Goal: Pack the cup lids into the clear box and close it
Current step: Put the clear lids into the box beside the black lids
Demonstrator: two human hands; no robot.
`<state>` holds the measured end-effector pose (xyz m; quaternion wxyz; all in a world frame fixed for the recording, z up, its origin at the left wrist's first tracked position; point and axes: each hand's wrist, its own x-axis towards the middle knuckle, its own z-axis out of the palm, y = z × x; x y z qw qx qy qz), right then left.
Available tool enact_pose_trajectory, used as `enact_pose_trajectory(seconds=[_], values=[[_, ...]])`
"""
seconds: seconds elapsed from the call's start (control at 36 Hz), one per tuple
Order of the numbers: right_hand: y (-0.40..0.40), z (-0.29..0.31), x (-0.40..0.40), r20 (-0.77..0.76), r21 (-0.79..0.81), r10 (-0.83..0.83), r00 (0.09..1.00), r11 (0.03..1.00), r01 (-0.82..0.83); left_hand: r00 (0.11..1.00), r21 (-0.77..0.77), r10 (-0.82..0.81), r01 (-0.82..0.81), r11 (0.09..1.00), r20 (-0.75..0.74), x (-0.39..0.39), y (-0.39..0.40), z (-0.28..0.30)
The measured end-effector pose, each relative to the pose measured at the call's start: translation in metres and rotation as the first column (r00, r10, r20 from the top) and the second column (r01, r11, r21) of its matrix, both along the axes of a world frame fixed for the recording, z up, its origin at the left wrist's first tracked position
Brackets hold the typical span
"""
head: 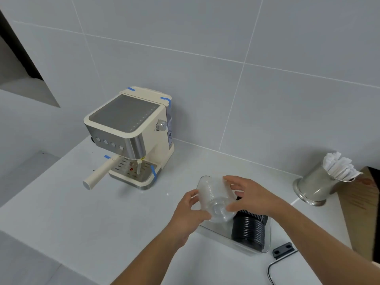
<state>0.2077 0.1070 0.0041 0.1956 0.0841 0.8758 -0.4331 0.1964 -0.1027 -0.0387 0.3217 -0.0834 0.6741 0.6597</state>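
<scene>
Two bare forearms, bare hands [216, 204], no sleeves showing

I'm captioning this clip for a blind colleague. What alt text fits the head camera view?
Two bare hands, left hand and right hand, hold a stack of clear cup lids over an open clear box that already holds a stack of black lids. On the white counter stand a cream espresso machine and a metal cup of wrapped straws.
</scene>
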Motion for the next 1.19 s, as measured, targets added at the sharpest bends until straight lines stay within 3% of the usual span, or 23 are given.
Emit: enact_pose_trajectory(seconds=[0.22, 0.36, 0.47, 0.75, 0.94, 1.19], values=[[-0.001, -0.01, -0.007, 0.087, -0.019, -0.033, 0.996, 0.999, 0.035, 0.987, 0.1, 0.031, -0.047, 0.994, 0.156, 0.013, 0.008, -0.012], [-0.003, -0.019, -0.014, 0.112, -0.105, -0.124, 0.986, 0.985, 0.136, 0.972, 0.075, 0.069, -0.087, 0.993, 0.223, 0.01, 0.012, -0.012], [-0.008, -0.03, -0.02, 0.174, -0.24, -0.214, 0.961, 0.938, 0.252, 0.956, 0.084, 0.08, -0.108, 0.991, 0.282, 0.008, 0.015, -0.011], [-0.028, -0.051, -0.036, 0.366, -0.309, -0.397, 0.842, 0.801, 0.512, 0.907, 0.018, 0.189, -0.211, 0.977, 0.376, -0.007, 0.024, -0.017], [-0.037, -0.066, -0.048, 0.456, -0.298, -0.468, 0.757, 0.721, 0.626, 0.877, 0.035, 0.209, -0.248, 0.968, 0.432, -0.016, 0.032, -0.02], [-0.041, -0.076, -0.052, 0.469, -0.275, -0.514, 0.718, 0.687, 0.672, 0.842, 0.005, 0.26, -0.297, 0.955, 0.473, -0.023, 0.047, -0.023]])
